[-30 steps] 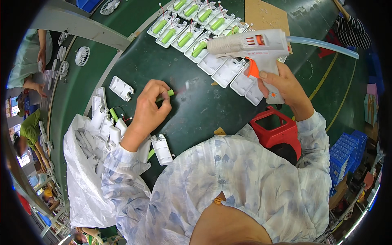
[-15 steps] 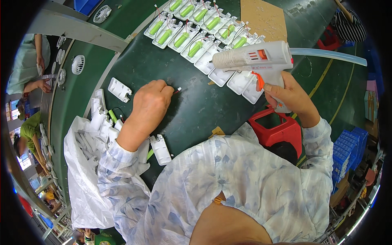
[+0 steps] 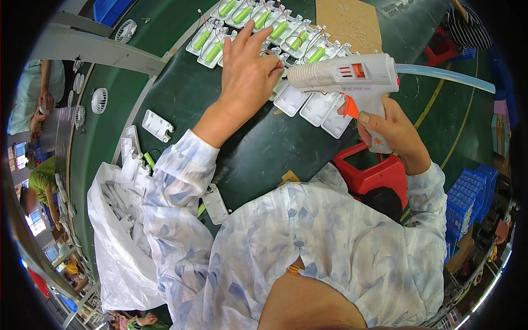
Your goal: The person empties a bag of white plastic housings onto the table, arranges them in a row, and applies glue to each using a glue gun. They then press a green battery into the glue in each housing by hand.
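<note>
My left hand (image 3: 246, 74) is over the rows of white plastic shells (image 3: 290, 99), its thumb and index finger pinched together and the other fingers stretched out. What the pinch holds is hidden. A sliver of a green battery (image 3: 278, 82) shows in a shell just beside it. My right hand (image 3: 393, 124) grips a white glue gun (image 3: 352, 74) with an orange trigger, a finger near that trigger. The gun's nozzle points left and nearly meets my left fingertips. Several shells behind carry green batteries (image 3: 212, 52) with thin red and black wires.
Loose white shells (image 3: 158, 125) lie at left, beside a white plastic bag (image 3: 118, 247) full of parts. A cardboard sheet (image 3: 349, 25) lies at the back. A red stool (image 3: 371, 173) stands at right. Other people work along a line at far left, with white fan parts (image 3: 99, 100) nearby.
My left hand has moved from the dark tabletop up and right to the shells, spreading some fingers. The wire connector that stuck out of it no longer shows. The glue gun has barely moved.
</note>
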{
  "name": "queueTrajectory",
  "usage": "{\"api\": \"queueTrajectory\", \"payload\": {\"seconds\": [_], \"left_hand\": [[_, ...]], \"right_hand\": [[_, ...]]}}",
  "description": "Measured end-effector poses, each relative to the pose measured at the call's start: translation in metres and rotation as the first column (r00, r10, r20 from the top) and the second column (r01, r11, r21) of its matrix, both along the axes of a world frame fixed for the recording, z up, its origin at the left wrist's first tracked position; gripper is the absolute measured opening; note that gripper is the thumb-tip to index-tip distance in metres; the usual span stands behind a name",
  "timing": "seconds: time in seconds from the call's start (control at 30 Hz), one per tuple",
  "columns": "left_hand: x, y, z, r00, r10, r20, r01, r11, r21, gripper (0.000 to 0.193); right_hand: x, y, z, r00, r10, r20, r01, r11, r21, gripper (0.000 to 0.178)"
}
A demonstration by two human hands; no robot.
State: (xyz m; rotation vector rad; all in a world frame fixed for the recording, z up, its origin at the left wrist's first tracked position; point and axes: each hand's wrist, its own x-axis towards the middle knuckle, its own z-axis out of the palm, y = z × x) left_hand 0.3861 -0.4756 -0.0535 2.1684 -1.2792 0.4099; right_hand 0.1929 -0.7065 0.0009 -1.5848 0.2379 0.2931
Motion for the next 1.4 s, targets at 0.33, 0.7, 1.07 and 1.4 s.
{"api": "queueTrajectory", "payload": {"seconds": [0.33,0.7,1.07,1.4], "left_hand": [[-0.009,0.002,0.001,0.994,0.107,0.033,-0.109,0.993,0.046,0.024],[-0.062,0.125,0.067,0.868,0.211,-0.450,-0.093,0.958,0.271,0.014],[-0.144,0.181,0.074,0.831,0.410,-0.375,-0.075,0.752,0.655,0.029],[-0.154,0.223,0.076,0.756,0.628,-0.181,-0.372,0.641,0.671,0.041]], "right_hand": [[-0.003,0.002,-0.006,0.998,-0.069,-0.012,0.069,0.998,0.002,0.040],[-0.004,0.004,-0.012,0.996,-0.088,-0.001,0.088,0.996,0.011,0.033],[-0.012,-0.007,-0.012,0.999,-0.034,0.037,0.032,0.999,0.038,0.035],[-0.007,0.001,-0.025,0.992,-0.080,0.093,0.069,0.991,0.119,0.048]]}}
